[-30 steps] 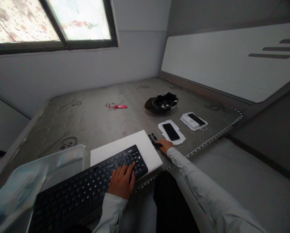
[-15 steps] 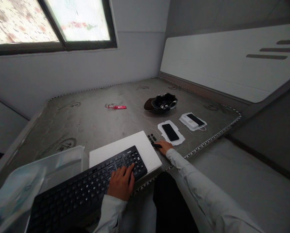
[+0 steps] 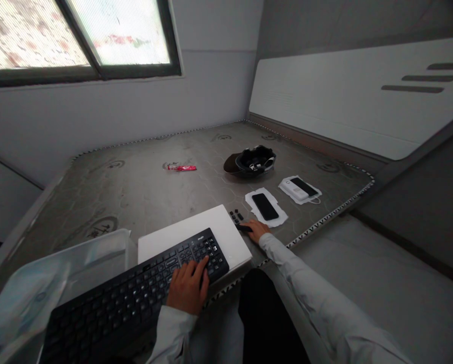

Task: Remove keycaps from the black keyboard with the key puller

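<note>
My left hand (image 3: 188,288) lies on the right end of a black keyboard (image 3: 128,303), its fingers stretched over the keys. The keyboard rests on a white board (image 3: 228,235) at the near edge of a bare mattress (image 3: 135,187). My right hand (image 3: 257,230) sits on the mattress just right of the board, fingers pinched on a small black object (image 3: 244,228) that I cannot make out. A few loose black keycaps (image 3: 235,216) lie just beyond it.
A black phone (image 3: 265,206) lies on a white sheet. Farther right, a white power bank (image 3: 295,188) has a second phone beside it. A dark cap (image 3: 251,161) and a red wrapper (image 3: 181,168) lie farther back. A clear plastic bin (image 3: 59,268) stands at the near left.
</note>
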Action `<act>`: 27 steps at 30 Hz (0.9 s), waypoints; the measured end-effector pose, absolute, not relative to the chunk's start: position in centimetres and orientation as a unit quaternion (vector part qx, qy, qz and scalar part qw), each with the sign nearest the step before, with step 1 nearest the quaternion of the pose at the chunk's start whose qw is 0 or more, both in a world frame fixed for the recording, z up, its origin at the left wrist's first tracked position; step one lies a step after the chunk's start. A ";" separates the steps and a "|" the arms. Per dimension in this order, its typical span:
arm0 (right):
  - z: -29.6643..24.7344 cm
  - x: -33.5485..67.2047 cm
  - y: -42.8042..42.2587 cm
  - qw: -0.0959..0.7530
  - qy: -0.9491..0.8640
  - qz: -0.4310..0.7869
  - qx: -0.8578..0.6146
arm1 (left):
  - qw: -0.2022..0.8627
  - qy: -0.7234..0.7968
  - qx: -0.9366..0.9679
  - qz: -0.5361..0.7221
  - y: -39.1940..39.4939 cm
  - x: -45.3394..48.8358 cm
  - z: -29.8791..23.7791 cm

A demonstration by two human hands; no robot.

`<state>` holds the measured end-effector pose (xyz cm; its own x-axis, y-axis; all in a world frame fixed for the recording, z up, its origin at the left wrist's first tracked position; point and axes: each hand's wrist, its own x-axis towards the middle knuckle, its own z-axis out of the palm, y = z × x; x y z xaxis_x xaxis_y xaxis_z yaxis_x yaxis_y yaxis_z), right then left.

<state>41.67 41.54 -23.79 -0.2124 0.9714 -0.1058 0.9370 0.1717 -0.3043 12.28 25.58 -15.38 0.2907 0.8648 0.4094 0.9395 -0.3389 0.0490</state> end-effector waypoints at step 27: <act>-9.3 30.1 39.1 0.601 -0.328 0.611 -0.397 | -0.016 -0.584 -0.785 -0.208 24.4 12.3 -13.4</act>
<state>30.07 39.07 -9.27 0.0375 0.9951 -0.0920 -0.4740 -0.0634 -0.8783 12.34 24.40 -13.35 0.2323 0.9230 0.3069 0.9093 -0.3181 0.2682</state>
